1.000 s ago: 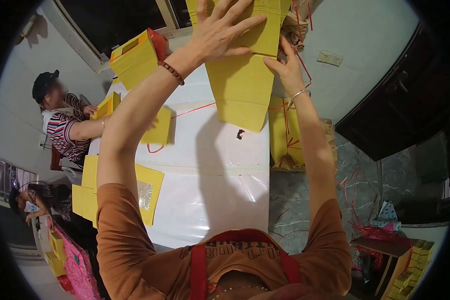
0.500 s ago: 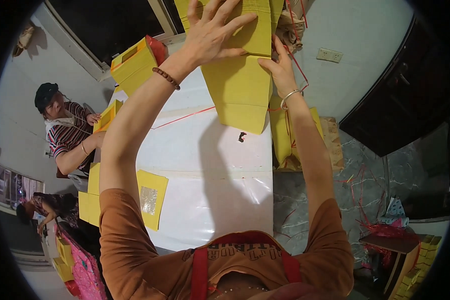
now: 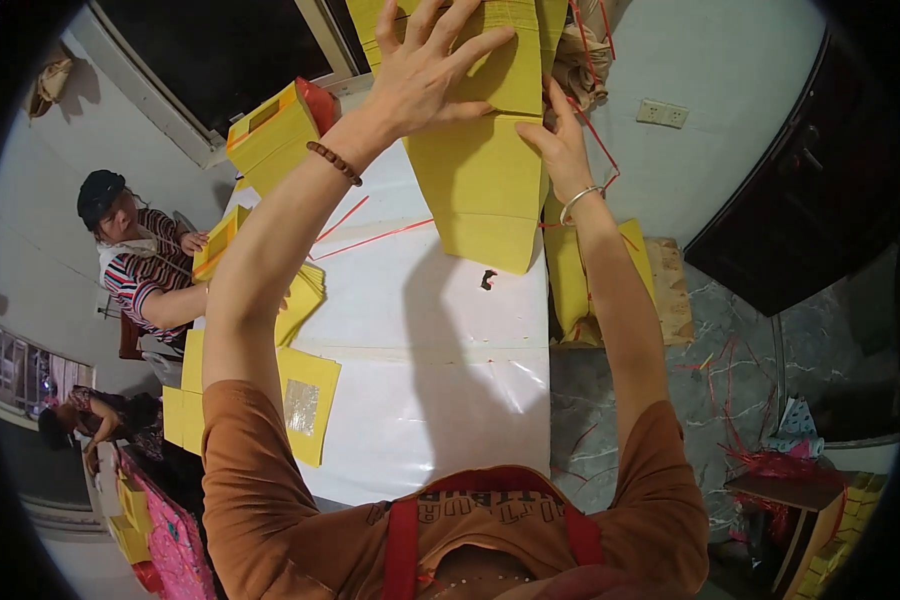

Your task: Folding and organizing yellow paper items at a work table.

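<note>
Both hands are at a tall stack of folded yellow paper bags [image 3: 475, 190] at the far end of the table, its top running out of view. My left hand [image 3: 432, 62] lies on the upper bags with fingers spread. My right hand [image 3: 567, 150] grips the stack's right edge, thumb on the yellow face and fingers round the side. A crease crosses the lower part of the front bag. Red plastic strands run behind my right hand and leftward across the table from the stack.
The white-covered table [image 3: 470, 390] has a small dark tear. Flat yellow bags with a clear window [image 3: 302, 408] lie at left. Across the left edge, a co-worker [image 3: 135, 250] handles yellow bags; another person bends farther back. A yellow bundle [image 3: 570, 285] sits right of the table.
Beside my left forearm, the co-worker's arm has reached over the table and a fanned sheaf of yellow bags has appeared there. A loose red strand now shows nearby. My hands have hardly moved.
</note>
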Tool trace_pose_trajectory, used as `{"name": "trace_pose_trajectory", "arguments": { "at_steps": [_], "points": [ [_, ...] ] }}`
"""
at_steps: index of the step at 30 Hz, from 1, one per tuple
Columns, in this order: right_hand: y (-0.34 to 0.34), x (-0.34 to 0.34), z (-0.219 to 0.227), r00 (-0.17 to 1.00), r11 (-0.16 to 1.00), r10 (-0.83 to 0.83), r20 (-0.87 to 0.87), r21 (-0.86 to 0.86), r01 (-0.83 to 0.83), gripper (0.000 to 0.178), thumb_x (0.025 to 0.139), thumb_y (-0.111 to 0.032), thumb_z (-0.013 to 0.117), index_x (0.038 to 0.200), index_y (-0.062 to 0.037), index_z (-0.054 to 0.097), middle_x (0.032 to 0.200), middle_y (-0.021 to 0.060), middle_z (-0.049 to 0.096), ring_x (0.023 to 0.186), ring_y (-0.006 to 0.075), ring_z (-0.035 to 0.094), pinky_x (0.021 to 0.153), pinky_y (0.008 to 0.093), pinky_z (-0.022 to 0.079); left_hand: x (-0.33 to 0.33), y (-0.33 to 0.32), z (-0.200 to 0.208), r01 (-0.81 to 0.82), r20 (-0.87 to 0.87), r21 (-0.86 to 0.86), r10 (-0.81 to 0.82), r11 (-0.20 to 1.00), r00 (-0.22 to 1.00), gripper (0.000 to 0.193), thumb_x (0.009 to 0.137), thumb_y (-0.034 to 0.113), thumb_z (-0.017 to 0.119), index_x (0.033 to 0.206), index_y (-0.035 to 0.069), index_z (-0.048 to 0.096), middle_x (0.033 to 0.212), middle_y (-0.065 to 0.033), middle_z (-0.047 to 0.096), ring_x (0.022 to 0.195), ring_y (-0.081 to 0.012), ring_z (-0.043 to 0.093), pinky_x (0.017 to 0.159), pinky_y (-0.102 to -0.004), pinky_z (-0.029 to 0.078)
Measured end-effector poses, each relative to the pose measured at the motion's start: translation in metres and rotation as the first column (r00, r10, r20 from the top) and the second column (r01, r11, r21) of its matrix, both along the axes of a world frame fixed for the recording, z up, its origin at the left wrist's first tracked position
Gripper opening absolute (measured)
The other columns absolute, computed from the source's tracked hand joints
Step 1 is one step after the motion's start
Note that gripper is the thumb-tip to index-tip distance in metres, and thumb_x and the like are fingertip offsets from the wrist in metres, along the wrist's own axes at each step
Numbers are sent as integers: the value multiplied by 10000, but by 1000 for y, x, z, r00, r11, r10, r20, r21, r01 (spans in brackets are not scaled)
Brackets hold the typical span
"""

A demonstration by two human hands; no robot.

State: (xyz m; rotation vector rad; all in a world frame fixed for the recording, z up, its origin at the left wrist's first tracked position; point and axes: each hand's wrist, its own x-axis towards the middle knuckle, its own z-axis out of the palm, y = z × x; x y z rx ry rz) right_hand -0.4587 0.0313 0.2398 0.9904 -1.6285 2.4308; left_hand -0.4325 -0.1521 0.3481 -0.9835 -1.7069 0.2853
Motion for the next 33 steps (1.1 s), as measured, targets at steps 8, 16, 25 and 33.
{"name": "trace_pose_trajectory", "arguments": {
  "at_steps": [8, 16, 25, 33],
  "points": [
    [-6, 1, -3, 1000, 999, -1, -16, -36, 0, 790, 732, -102, 663, 1357, 60, 209, 1354, 145, 336, 1209, 191, 390, 985, 284, 333, -1, -6, -1, -92, 4, -21, 92, 996, 996, 835, 622, 557, 668, 1332, 243, 360, 1431, -170, 183, 1332, -370, 88, 1036, -563, -18],
    [-7, -3, -13, 996, 998, -55, -66, -7, 55, 803, 727, -148, 675, 1350, 70, 218, 1363, 166, 322, 1236, 212, 361, 1006, 295, 310, -7, -8, -4, -55, 8, -11, 55, 998, 998, 814, 637, 578, 639, 1328, 243, 368, 1429, -166, 197, 1333, -362, 93, 1038, -555, -26],
    [-13, -1, -12, 996, 995, -79, -47, -59, 76, 788, 726, -152, 682, 1337, 80, 243, 1371, 166, 300, 1252, 223, 342, 1022, 301, 288, 7, -4, 0, -228, 147, -12, 228, 973, 963, 805, 641, 581, 635, 1322, 242, 373, 1423, -163, 205, 1328, -364, 104, 1037, -554, -29],
    [-14, -3, -17, 994, 993, -103, -48, -65, 100, 785, 731, -143, 682, 1339, 80, 237, 1373, 169, 296, 1264, 224, 324, 1034, 305, 273, -15, -11, -7, -61, -45, -14, 60, 998, 997, 832, 630, 574, 652, 1334, 245, 354, 1427, -158, 196, 1331, -360, 92, 1036, -556, -34]
  ]
}}
